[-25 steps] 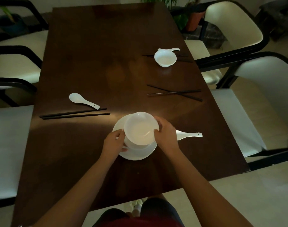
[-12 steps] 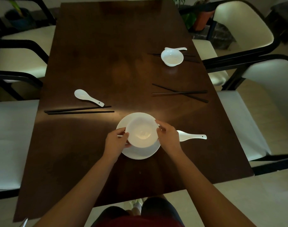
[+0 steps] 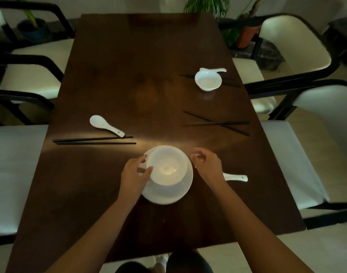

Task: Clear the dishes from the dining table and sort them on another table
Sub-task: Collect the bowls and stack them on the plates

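Gripping the bowl [image 3: 167,165] rim, left hand [image 3: 133,175] — right hand [image 3: 209,167] (loosely curled) just beside.

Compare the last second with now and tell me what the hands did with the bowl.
The right hand let go of the bowl and drew off to the right, open. The bowl, tilted before, now sits level on the plate. The left hand keeps its grip on the bowl's rim. Spoons, chopsticks and the far small bowl lie unchanged.

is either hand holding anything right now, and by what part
Left hand grips the bowl at its left rim; right hand holds nothing.
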